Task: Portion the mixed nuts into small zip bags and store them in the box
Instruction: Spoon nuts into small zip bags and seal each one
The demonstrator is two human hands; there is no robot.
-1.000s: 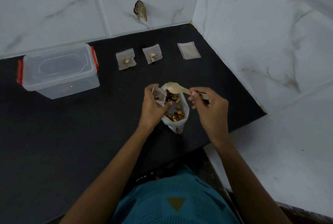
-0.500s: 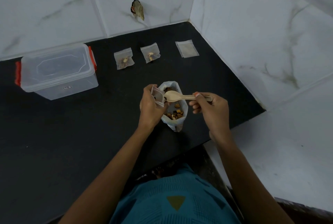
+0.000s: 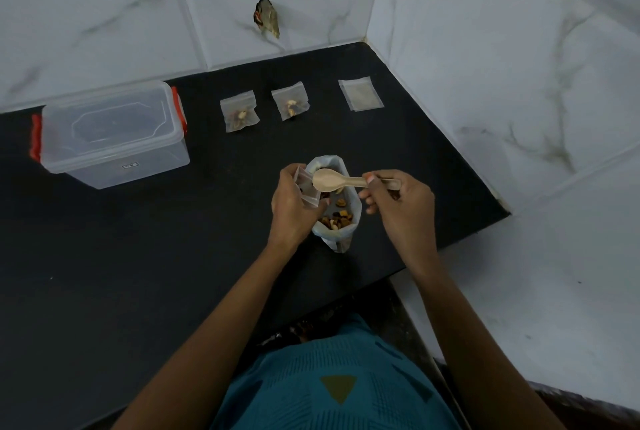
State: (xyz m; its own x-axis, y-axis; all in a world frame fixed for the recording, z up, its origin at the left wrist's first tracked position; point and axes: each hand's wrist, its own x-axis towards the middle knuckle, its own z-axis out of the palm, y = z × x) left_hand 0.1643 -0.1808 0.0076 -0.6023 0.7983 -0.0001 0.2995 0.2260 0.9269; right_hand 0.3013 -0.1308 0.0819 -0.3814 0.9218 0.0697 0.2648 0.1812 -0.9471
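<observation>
A large open bag of mixed nuts [image 3: 341, 222] stands on the black counter [image 3: 138, 256]. My left hand [image 3: 291, 208] holds a small zip bag [image 3: 306, 187] open beside the large bag's mouth. My right hand [image 3: 401, 204] pinches the handle of a wooden spoon [image 3: 332, 179], whose bowl sits at the small bag's opening. Two filled zip bags [image 3: 239, 115] [image 3: 290, 105] and one empty zip bag [image 3: 361, 93] lie in a row further back. A clear box [image 3: 110, 135] with red clips stands closed at the left.
White marble walls [image 3: 485, 83] enclose the counter at the back and right. A small dark fitting [image 3: 267, 17] protrudes from the back wall. The counter's front-right corner [image 3: 498, 215] ends near my right hand.
The spoon has come down from above the large bag and turned level, its bowl now against the small bag's opening. My left hand has stayed in place.
</observation>
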